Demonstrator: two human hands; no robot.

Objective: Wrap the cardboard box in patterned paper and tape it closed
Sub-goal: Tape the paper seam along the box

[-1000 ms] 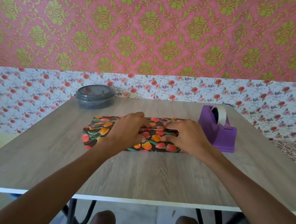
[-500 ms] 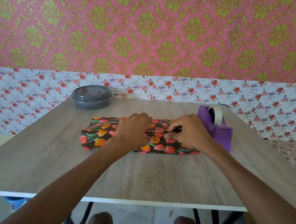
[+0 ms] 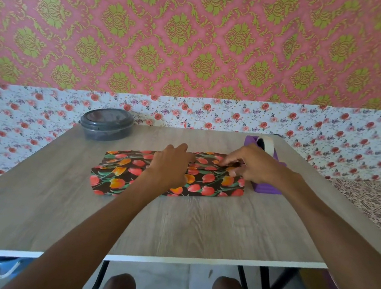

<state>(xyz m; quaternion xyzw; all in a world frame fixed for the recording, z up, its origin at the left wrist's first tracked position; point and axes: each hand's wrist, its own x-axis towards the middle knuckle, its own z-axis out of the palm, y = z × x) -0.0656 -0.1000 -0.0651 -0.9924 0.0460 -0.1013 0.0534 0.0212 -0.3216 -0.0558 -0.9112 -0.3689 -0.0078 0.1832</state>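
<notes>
A flat box wrapped in dark paper with red and orange tulips (image 3: 206,180) lies in the middle of the wooden table (image 3: 196,229). My left hand (image 3: 169,166) presses flat on the top of the wrapped box near its centre. My right hand (image 3: 253,165) rests on the box's right top part, fingertips pinching or smoothing the paper seam there. No cardboard shows; the paper covers it. Whether tape is under the fingers cannot be seen.
A purple tape dispenser (image 3: 264,187) with a white roll stands just right of the box, partly behind my right hand. A grey lidded round container (image 3: 106,124) sits at the table's back left. Patterned wallpaper rises behind the table. My knees show below the front edge.
My right hand has slid to the right along the top seam toward the box's right end. My left hand stayed pressed on the centre. The box has not moved.
</notes>
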